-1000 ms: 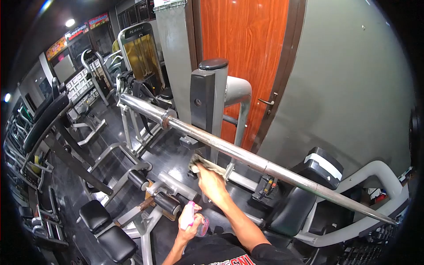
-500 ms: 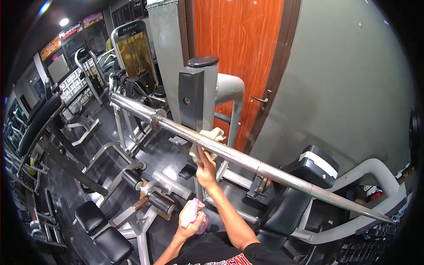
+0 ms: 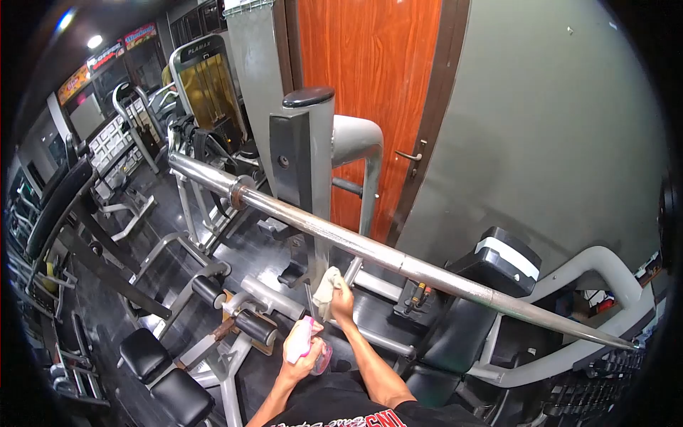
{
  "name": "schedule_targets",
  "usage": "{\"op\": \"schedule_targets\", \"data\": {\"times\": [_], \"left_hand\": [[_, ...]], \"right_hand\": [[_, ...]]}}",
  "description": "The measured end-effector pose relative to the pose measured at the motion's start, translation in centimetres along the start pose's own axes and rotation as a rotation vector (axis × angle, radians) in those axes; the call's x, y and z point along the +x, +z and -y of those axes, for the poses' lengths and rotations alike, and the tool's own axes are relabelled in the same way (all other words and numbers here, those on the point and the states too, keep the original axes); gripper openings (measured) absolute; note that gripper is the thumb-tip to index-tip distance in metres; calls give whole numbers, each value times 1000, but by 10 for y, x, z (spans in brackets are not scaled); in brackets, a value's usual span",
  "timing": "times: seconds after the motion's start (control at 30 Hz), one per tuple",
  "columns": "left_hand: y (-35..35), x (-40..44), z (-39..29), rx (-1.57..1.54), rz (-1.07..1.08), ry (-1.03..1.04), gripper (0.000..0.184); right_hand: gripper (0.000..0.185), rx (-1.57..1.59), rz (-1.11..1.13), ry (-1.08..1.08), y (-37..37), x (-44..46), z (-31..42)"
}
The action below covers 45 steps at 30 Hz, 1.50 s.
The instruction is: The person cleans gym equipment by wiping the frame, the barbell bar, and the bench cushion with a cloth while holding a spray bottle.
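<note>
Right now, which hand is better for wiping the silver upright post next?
Probably the right hand: it holds the cloth, near the lower part of the post. The left hand is nearer the body and grips the spray bottle.

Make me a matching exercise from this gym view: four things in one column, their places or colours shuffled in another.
1. Cloth
2. Spray bottle
3. Metal bar
4. Door

A. Slants across the view, above both hands
B. Orange-brown
C. In the left hand
D. In the right hand

Pairs: 1-D, 2-C, 3-A, 4-B
</note>
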<state>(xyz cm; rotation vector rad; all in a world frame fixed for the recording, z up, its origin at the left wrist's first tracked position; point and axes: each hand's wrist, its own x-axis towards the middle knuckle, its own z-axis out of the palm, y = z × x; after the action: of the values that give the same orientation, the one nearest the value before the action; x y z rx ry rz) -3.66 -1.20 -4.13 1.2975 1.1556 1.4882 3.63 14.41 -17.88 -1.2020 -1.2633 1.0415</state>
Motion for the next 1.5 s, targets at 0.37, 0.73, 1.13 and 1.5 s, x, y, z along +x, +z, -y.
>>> {"op": "schedule_targets", "data": {"times": [0.37,0.73,1.13,1.5], "left_hand": [[-5,-3,-3,-63,-61,-2,25],[-8,-4,1,-106,-154,-4,24],[-7,-12,-1,-22,-119,-53,24],[-18,-25,4,-65,-205,-83,25]], "right_hand": [[49,-138,256,-260,51,68,114],[42,561,98,305,37,37,47],[30,736,-481,-192,20,212,179],[21,-1266,-302,-918,-10,165,136]]}}
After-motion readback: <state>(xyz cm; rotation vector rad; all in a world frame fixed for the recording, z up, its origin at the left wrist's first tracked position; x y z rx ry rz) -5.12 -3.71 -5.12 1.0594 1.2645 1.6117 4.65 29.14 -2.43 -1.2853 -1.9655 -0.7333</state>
